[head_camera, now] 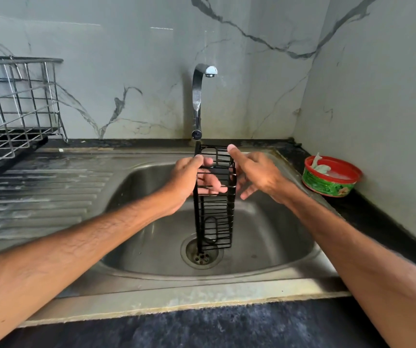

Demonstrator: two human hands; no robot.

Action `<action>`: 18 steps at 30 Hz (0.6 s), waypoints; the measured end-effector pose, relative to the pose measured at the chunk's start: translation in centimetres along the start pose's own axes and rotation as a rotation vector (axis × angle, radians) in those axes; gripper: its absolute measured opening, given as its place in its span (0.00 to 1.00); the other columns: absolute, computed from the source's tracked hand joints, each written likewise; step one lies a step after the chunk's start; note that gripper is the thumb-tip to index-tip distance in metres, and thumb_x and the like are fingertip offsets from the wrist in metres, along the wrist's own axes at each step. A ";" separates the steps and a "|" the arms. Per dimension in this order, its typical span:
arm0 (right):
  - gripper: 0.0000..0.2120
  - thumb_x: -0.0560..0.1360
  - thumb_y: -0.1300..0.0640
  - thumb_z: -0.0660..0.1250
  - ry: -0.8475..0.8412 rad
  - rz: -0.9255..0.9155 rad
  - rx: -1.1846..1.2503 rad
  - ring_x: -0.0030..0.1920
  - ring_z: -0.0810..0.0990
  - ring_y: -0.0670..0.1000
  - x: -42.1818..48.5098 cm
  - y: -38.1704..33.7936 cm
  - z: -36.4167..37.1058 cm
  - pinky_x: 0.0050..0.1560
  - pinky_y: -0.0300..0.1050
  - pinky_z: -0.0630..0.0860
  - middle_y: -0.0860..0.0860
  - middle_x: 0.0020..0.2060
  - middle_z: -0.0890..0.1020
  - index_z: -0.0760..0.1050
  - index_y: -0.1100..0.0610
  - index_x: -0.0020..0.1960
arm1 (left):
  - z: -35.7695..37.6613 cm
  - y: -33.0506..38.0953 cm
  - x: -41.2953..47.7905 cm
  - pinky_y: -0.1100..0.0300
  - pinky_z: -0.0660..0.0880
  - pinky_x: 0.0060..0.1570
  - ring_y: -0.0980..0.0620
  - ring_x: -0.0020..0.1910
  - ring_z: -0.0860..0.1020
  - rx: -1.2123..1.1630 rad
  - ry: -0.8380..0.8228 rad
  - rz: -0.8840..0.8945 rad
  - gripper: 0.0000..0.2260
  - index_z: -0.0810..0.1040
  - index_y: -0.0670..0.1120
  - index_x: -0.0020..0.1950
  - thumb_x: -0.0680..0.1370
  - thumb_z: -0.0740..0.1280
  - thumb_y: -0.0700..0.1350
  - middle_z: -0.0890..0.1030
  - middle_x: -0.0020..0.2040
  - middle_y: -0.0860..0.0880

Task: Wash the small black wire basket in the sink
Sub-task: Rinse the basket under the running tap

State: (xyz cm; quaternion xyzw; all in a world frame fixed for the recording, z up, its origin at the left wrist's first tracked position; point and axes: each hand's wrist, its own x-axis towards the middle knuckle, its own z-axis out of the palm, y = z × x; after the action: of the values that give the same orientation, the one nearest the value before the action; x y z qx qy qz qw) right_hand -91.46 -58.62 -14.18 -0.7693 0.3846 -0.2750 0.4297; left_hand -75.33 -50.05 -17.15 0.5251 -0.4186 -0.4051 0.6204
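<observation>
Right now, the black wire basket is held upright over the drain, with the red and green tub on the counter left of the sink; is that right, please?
Not quite: the head view shows the red and green tub on the counter to the right of the sink, not the left. The black wire basket is upright over the drain.

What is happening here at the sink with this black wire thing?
A person holds the small black wire basket upright over the sink, with its lower end near the drain. The left hand grips its upper part. The right hand is open at the basket's right side. No water is visible from the tap. A red-rimmed tub stands untouched on the counter to the right.
</observation>
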 end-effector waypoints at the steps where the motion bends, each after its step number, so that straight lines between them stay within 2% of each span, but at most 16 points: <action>1: 0.29 0.81 0.38 0.62 -0.040 0.018 0.055 0.36 0.86 0.57 0.1 0.1 -0.2 0.32 0.51 0.84 0.61 0.43 0.86 0.80 0.66 0.51 | -0.1 0.0 0.0 0.49 0.85 0.41 0.41 0.35 0.87 0.053 0.006 0.025 0.14 0.74 0.42 0.58 0.90 0.51 0.47 0.82 0.29 0.43; 3: 0.22 0.81 0.45 0.65 -0.103 0.026 0.097 0.40 0.87 0.58 0.0 0.4 -0.5 0.34 0.50 0.84 0.63 0.47 0.85 0.80 0.67 0.54 | -0.5 0.1 0.2 0.52 0.85 0.35 0.41 0.32 0.85 0.112 0.013 0.048 0.16 0.76 0.40 0.59 0.90 0.52 0.48 0.78 0.25 0.46; 5: 0.20 0.81 0.48 0.68 -0.106 0.033 0.137 0.43 0.87 0.58 0.1 0.7 -0.5 0.37 0.49 0.85 0.64 0.48 0.85 0.80 0.68 0.55 | -1.4 0.2 0.5 0.56 0.82 0.31 0.42 0.29 0.83 0.160 0.015 0.068 0.20 0.78 0.37 0.59 0.89 0.53 0.50 0.73 0.22 0.48; 7: 0.22 0.78 0.46 0.71 -0.087 0.091 0.192 0.45 0.87 0.56 0.2 0.8 -0.6 0.41 0.50 0.85 0.62 0.47 0.86 0.81 0.67 0.54 | -2.5 0.4 0.9 0.55 0.82 0.33 0.45 0.24 0.80 0.228 0.009 0.105 0.23 0.81 0.38 0.56 0.89 0.53 0.53 0.72 0.22 0.49; 9: 0.23 0.74 0.43 0.74 -0.071 0.168 0.225 0.44 0.86 0.53 0.2 0.9 -0.3 0.43 0.48 0.84 0.58 0.45 0.87 0.83 0.65 0.52 | -3.2 0.4 1.1 0.53 0.83 0.32 0.49 0.22 0.77 0.249 0.055 0.131 0.26 0.83 0.37 0.53 0.88 0.54 0.56 0.77 0.25 0.49; 12: 0.20 0.73 0.44 0.76 -0.011 0.232 0.278 0.39 0.85 0.50 0.1 0.8 0.4 0.40 0.46 0.83 0.56 0.42 0.87 0.83 0.63 0.48 | -3.3 0.1 1.5 0.56 0.80 0.28 0.47 0.27 0.82 0.332 0.223 0.236 0.26 0.83 0.38 0.52 0.86 0.58 0.59 0.84 0.33 0.47; 14: 0.18 0.75 0.48 0.75 0.054 0.253 0.334 0.38 0.84 0.51 0.0 0.5 1.0 0.37 0.44 0.83 0.58 0.41 0.86 0.81 0.64 0.46 | -3.0 -0.5 1.2 0.58 0.79 0.30 0.51 0.32 0.85 0.499 0.296 0.359 0.23 0.80 0.42 0.58 0.85 0.61 0.61 0.86 0.43 0.48; 16: 0.17 0.76 0.51 0.75 0.116 0.262 0.398 0.39 0.84 0.54 0.0 0.3 1.4 0.34 0.44 0.83 0.60 0.42 0.84 0.80 0.66 0.47 | -2.9 -1.1 0.6 0.62 0.81 0.41 0.55 0.41 0.85 0.722 0.288 0.476 0.28 0.74 0.45 0.67 0.81 0.63 0.67 0.84 0.54 0.50; 18: 0.16 0.77 0.54 0.74 0.182 0.269 0.461 0.39 0.85 0.56 0.2 0.3 1.4 0.34 0.44 0.84 0.62 0.43 0.83 0.79 0.69 0.49 | -2.7 -1.6 0.1 0.60 0.79 0.53 0.54 0.51 0.82 0.861 0.212 0.535 0.40 0.66 0.46 0.74 0.74 0.67 0.73 0.78 0.66 0.49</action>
State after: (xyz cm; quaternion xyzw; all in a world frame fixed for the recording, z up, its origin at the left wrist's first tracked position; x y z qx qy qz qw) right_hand -90.43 -58.24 -15.11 -0.5651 0.4477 -0.3638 0.5898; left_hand -72.82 -49.53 -18.98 0.6454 -0.6019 0.0323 0.4692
